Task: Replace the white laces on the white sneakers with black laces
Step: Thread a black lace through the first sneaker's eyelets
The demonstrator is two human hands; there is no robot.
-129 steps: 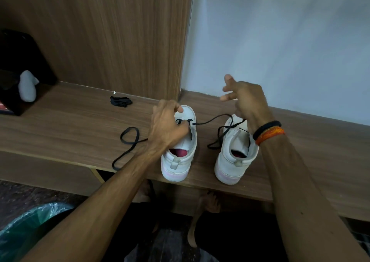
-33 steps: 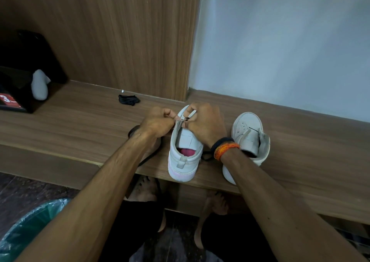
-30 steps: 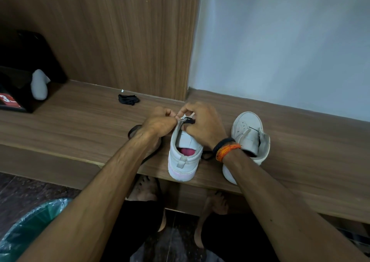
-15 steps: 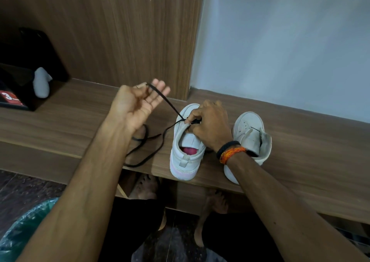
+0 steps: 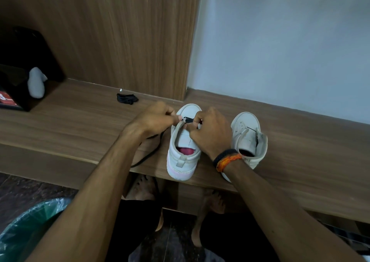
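Brown wood-grain desk carries two white low-top sneakers standing upright, heels toward the person. Both hands meet over the eyelets of the nearer white sneaker, the one with a pink insole. The left hand has its fingers curled, pinching the black flat lace just at the shoe's left eyelet edge. The right hand, with black and orange bands on its wrist, has its fingers curled on the same lace at the tongue. From under the left fingers the lace trails back across the desk toward the front edge. Just right of the right fingers stands the second white sneaker. Beyond the left fingers, well apart, lies a small bundled black lace.
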